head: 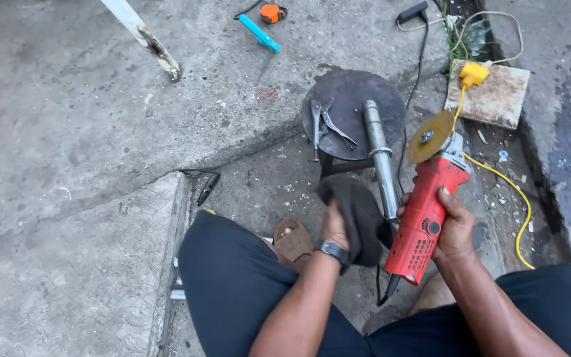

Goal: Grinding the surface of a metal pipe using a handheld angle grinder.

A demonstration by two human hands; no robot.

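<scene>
My right hand (455, 228) grips a red angle grinder (424, 218) by its body, its round disc (429, 137) pointing up and away. My left hand (336, 228), a dark band on its wrist, clutches a dark cloth (361, 215) held against the near end of a grey metal pipe (379, 155). The pipe rests across a round rusty metal stool top (351, 102) in front of my knees. Locking pliers (328, 125) lie on that stool top, left of the pipe.
A yellow cable (510, 192) runs from the grinder to a yellow plug (474, 74) on a stone slab (497, 99). A blue tool (259, 33) and an orange tape measure (273, 12) lie on the concrete beyond. A white rusty pole (143, 36) slants at upper left. My sandalled foot (292, 241) is below the stool.
</scene>
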